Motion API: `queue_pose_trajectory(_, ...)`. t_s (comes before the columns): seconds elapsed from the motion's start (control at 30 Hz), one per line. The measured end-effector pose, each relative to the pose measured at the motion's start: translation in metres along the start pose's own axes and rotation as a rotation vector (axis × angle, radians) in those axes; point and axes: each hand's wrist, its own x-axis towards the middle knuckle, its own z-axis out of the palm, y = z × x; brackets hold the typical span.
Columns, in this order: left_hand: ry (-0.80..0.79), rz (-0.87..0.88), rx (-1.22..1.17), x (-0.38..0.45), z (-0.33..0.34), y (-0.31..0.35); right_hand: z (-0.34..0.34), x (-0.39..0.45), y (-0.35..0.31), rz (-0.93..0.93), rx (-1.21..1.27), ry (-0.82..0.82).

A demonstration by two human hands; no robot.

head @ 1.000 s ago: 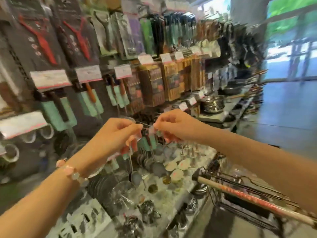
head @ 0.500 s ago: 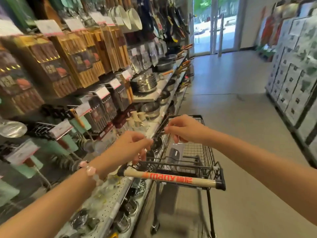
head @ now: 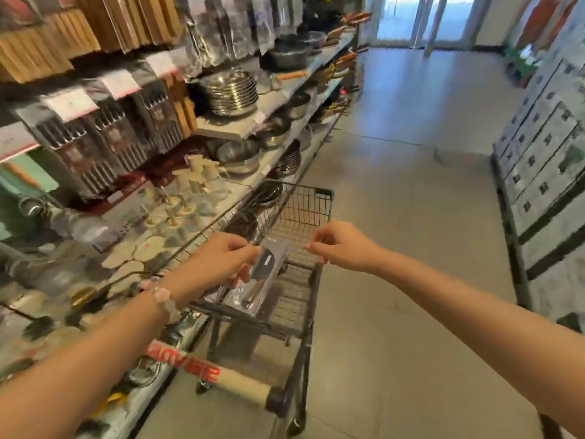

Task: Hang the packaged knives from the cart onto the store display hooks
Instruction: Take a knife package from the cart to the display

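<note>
Plastic knife packs (head: 261,280), contents blurred

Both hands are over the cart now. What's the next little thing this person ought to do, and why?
Probably close the left hand on the top knife pack and lift it out. Its fingers already rest on the pack, which lies in the cart, while the right hand hovers beside it, holding nothing that I can see. The packs must come out before they can be hung.
</note>
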Motion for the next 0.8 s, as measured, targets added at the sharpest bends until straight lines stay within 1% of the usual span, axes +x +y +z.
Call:
queue_pose_trajectory(0.13, 0.023, -0.104, -0.026, 0.034, 0.035, -0.001, -0.011, 0.032, 0.047, -0.036, -0.042, -0.102)
queue_pose_trajectory(0.27, 0.063, -0.226, -0.080, 0.067, 0.051, -0.011, -0.012, 0.074, 0.083, -0.046, -0.075, -0.182)
queue_pose_trajectory(0.4, 0.111, -0.305, -0.170, 0.106, 0.055, -0.029, -0.006, 0.126, 0.107, -0.064, -0.070, -0.254)
queue_pose_trajectory(0.6, 0.173, -0.401, -0.316, 0.175, 0.053, -0.065, 0.015, 0.221, 0.136, -0.114, -0.132, -0.345)
queue_pose_trajectory(0.8, 0.263, -0.474, -0.337, 0.232, 0.048, -0.108, 0.048, 0.298, 0.161, -0.084, -0.140, -0.387)
